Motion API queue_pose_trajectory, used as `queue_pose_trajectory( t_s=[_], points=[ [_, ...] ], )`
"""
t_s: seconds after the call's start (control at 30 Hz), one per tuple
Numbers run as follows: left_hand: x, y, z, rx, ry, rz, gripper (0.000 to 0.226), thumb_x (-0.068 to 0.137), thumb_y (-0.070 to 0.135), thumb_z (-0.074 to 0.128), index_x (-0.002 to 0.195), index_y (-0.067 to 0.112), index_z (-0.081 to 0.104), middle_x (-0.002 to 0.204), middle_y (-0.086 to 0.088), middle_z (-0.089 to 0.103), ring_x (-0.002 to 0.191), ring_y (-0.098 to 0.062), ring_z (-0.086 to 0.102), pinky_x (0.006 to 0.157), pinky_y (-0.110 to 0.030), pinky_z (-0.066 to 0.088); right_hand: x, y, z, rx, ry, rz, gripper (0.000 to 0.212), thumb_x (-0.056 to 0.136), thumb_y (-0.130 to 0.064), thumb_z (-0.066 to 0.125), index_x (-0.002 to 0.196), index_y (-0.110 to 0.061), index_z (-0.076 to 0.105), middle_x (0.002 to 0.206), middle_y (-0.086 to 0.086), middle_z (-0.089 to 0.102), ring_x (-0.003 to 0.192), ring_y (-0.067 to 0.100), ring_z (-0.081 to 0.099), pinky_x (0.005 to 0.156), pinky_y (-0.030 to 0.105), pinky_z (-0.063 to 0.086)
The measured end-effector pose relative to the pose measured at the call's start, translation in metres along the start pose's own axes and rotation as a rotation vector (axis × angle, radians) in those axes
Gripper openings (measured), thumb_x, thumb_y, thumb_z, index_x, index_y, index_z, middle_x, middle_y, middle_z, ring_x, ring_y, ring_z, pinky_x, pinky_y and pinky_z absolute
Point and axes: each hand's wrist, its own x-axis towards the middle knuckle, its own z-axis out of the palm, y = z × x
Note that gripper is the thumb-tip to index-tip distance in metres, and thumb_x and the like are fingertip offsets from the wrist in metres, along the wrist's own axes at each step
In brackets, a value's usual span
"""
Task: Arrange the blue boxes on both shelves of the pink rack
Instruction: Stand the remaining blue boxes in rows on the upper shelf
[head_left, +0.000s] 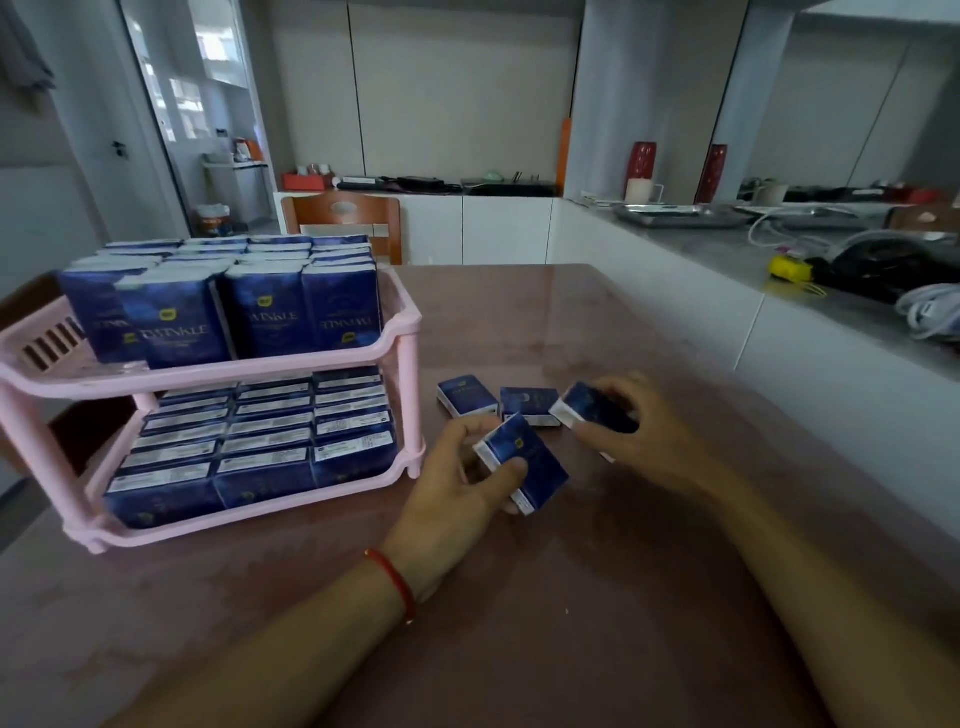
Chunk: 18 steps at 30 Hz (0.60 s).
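Left hand (467, 467) and right hand (631, 423) each grip a blue box; probably best slotted upright, upper-left shelf (208, 371) gap

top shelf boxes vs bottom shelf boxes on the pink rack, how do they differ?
Pose: the top-shelf boxes stand upright with their printed fronts facing the camera; the bottom-shelf boxes sit lower, showing white-labelled upper faces.
Print: several top-shelf boxes sit with the lettering upside down; the bottom-shelf boxes' labels are too small to read.
Shared: same dark blue packs, packed in tight rows on the pink rack.
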Motion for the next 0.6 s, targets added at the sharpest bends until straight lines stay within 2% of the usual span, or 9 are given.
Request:
queue_pose_trajectory(
  t_s=[0.1,0.23,0.3,0.37,0.43,0.5,0.6],
  points=[
    [-0.004,0.002,0.0,0.023,-0.015,0.091,0.04,0.094,0.005,0.066,0.13,0.018,0.054,0.111,-0.016,0.071,0.099,-0.042,0.067,0.076,-0.048,0.062,-0.014,-0.024,0.003,0.353,-0.207,-0.057,0.05,0.077,-0.046,0.075,0.117,-0.02,0.058,0.111,-0.005,0.067,0.101,0.016,0.068,0.081,0.034,0.057],
    [-0.006,0.011,-0.002,-0.075,-0.045,0.095,0.041,0.097,0.008,0.06,0.136,0.019,0.055,0.118,-0.01,0.072,0.104,-0.027,0.072,0.076,-0.036,0.062,-0.021,-0.044,0.024,0.327,-0.275,-0.071,0.06,0.079,-0.048,0.076,0.128,-0.028,0.047,0.118,-0.007,0.064,0.106,0.017,0.067,0.087,0.047,0.058],
    [-0.006,0.015,-0.005,-0.051,-0.048,0.121,0.039,0.096,0.016,0.062,0.135,0.022,0.058,0.121,-0.006,0.071,0.107,-0.023,0.071,0.082,-0.037,0.061,-0.022,-0.052,0.028,0.263,-0.285,-0.111,0.065,0.081,-0.054,0.073,0.135,-0.033,0.042,0.124,-0.007,0.062,0.111,0.016,0.064,0.091,0.049,0.055],
    [-0.007,0.018,-0.007,0.066,-0.019,0.192,0.043,0.091,0.02,0.07,0.132,0.025,0.058,0.121,0.001,0.07,0.109,-0.018,0.07,0.085,-0.032,0.059,-0.026,-0.063,0.03,0.189,-0.295,-0.167,0.066,0.085,-0.052,0.07,0.14,-0.036,0.037,0.131,-0.012,0.058,0.115,0.009,0.061,0.093,0.04,0.054],
    [-0.009,0.024,-0.009,0.158,-0.007,0.265,0.046,0.09,0.013,0.072,0.132,0.025,0.056,0.12,0.006,0.068,0.11,-0.013,0.068,0.085,-0.027,0.056,-0.03,-0.074,0.031,0.165,-0.266,-0.22,0.069,0.089,-0.045,0.068,0.146,-0.034,0.03,0.136,-0.014,0.054,0.119,0.0,0.057,0.093,0.026,0.051],
    [-0.013,0.033,-0.013,0.21,0.0,0.3,0.046,0.091,0.011,0.071,0.132,0.025,0.056,0.12,0.006,0.067,0.111,-0.012,0.067,0.086,-0.031,0.057,-0.032,-0.08,0.029,0.175,-0.242,-0.281,0.072,0.091,-0.039,0.067,0.15,-0.028,0.027,0.14,-0.01,0.052,0.122,0.001,0.056,0.095,0.023,0.05],
    [-0.028,0.049,-0.031,0.336,0.017,0.375,0.046,0.089,0.02,0.07,0.132,0.029,0.057,0.123,0.008,0.064,0.111,-0.014,0.064,0.091,-0.043,0.057,-0.037,-0.091,0.025,0.329,-0.275,-0.28,0.063,0.089,-0.039,0.06,0.147,-0.03,0.035,0.138,-0.007,0.055,0.124,0.014,0.057,0.099,0.038,0.052]
  ],
)
